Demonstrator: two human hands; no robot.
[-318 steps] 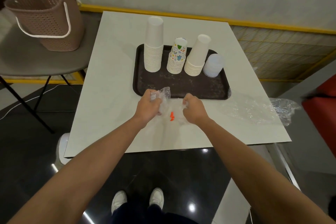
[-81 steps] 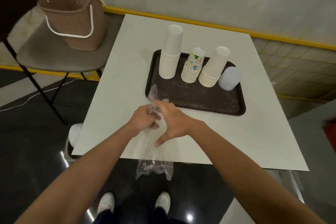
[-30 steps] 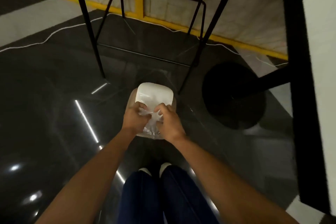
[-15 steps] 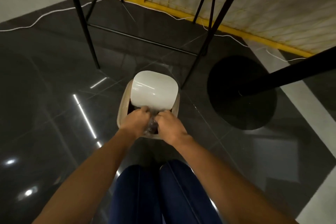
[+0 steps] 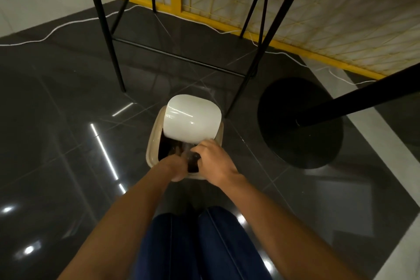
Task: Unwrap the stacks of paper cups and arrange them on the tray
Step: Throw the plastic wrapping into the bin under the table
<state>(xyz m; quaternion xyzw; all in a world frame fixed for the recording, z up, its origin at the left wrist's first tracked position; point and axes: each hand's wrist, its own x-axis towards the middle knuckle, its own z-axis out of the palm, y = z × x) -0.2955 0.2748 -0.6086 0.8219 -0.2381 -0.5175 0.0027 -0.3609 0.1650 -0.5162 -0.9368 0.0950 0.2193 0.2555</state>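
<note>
Reaching down to bin, right grip curled on plastic wrap, left grip blurred, cannot tell.

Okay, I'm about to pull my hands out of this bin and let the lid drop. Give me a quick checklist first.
1. The lid is tilted open: ok.
2. The bin stands upright: ok.
3. The plastic wrap is in the bin's opening, between both hands: ok.
4. All of the wrap is pushed down inside: cannot tell, the hands cover it.
5. The right hand has released its grip on the wrap: not ok, its fingers curl on it.
6. The left hand has released its grip: cannot tell, it is blurred.
</note>
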